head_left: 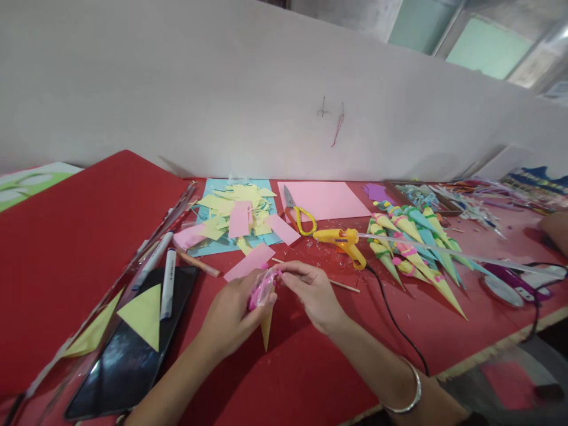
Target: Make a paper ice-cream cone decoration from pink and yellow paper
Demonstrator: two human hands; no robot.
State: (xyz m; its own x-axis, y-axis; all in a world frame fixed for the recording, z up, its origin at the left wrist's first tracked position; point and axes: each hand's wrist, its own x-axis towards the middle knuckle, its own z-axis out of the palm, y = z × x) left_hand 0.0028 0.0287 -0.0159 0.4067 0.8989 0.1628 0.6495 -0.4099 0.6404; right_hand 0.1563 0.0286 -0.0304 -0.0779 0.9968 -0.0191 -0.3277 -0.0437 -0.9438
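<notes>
Near the front middle of the red table, my left hand (233,313) is closed round a yellow paper cone (266,327), whose tip points down, and a bright pink piece in clear plastic (261,290). My right hand (313,294) pinches at the top of the pink piece, its thumb and index finger together; what lies between them is too small to make out. A pink paper strip (249,262) lies just behind my hands. A thin wooden stick (344,286) is on the table, partly hidden by my right hand.
Yellow glue gun (339,237) with a black cord, scissors (302,218) and a pink sheet (328,198) lie behind. Finished cones (412,236) are piled right; cut yellow papers (239,204) sit back left. A dark phone (128,355) and markers (168,284) are at left. Someone's arm (555,231) shows far right.
</notes>
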